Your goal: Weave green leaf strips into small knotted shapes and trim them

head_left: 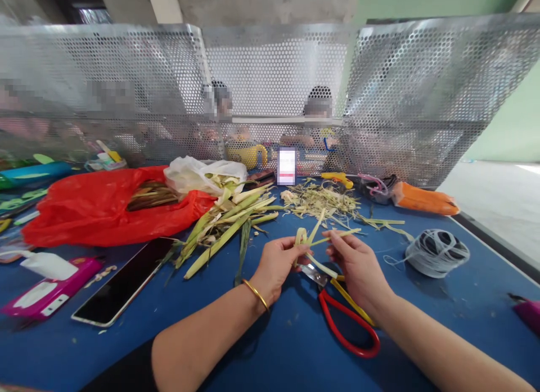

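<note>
My left hand (pixel 276 265), with a gold bangle at the wrist, pinches a small looped piece of pale green leaf strips (pixel 301 237). Several strip ends stick out of it, upward and to the right. The fingers of my right hand (pixel 354 265) are closed on one of these strips, just right of the loop. Below both hands, scissors (pixel 348 330) with one red and one yellow handle lie on the blue table; their blades are partly hidden by the hands and strips. Left of my left hand lies a heap of long green leaves (pixel 230 231).
Leaf scraps (pixel 323 201) are piled ahead, near an upright phone (pixel 287 167) and a yellow glue gun (pixel 337 179). A twine spool (pixel 439 254) and orange packet (pixel 424 199) stand right. Left are a red bag (pixel 97 212), dark phone (pixel 126 279) and magenta power strip (pixel 50 291). A perforated metal screen (pixel 274 60) borders the back.
</note>
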Available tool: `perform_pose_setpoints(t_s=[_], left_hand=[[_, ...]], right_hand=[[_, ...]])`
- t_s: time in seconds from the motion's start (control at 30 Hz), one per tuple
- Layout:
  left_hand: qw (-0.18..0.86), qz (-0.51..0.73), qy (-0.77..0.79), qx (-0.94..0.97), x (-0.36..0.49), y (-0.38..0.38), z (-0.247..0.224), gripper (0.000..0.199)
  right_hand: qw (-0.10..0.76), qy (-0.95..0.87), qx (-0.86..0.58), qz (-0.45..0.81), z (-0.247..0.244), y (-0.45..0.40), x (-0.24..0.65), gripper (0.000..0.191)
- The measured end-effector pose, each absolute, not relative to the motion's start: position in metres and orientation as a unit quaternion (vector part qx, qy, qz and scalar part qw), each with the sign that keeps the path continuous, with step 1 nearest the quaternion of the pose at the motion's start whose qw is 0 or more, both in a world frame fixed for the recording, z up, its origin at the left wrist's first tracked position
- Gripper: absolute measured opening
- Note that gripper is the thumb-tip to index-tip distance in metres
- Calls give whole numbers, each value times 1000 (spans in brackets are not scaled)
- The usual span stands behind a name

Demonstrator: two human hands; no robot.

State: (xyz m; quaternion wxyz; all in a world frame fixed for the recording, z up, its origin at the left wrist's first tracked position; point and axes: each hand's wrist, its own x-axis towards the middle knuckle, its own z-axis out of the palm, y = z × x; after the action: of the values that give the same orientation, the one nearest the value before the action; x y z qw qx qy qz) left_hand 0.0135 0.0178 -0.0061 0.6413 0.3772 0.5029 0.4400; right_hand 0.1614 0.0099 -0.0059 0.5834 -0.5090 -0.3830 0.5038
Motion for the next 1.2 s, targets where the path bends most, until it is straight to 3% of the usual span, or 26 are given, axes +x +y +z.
perform_pose_setpoints(t_s=[0.17, 0.27, 0.57, 0.8, 0.97, 1.03, 1.2], left_hand=[[628, 433, 485, 427, 15, 16, -6, 22], [619, 431, 495, 431, 16, 15, -4, 17], [629, 443, 495, 402, 18, 14, -4, 15], [616, 429, 504, 428, 18, 14, -6, 17], [524, 368, 477, 602, 12, 15, -12, 17], [459, 333, 473, 674, 9, 14, -10, 19], [318, 273, 476, 773, 4, 10, 1, 21]], right_hand=[[524, -594, -471, 388, 4, 4, 162, 17], [465, -638, -493, 367, 3, 6, 167, 20], [392, -625, -553, 387, -1, 6, 170, 18], [389, -589, -549, 447, -2, 7, 167, 18], [415, -608, -541, 407, -3, 6, 166, 13], [428, -617, -532, 391, -3, 5, 167, 20], [364, -606, -534, 463, 0, 8, 169, 27]])
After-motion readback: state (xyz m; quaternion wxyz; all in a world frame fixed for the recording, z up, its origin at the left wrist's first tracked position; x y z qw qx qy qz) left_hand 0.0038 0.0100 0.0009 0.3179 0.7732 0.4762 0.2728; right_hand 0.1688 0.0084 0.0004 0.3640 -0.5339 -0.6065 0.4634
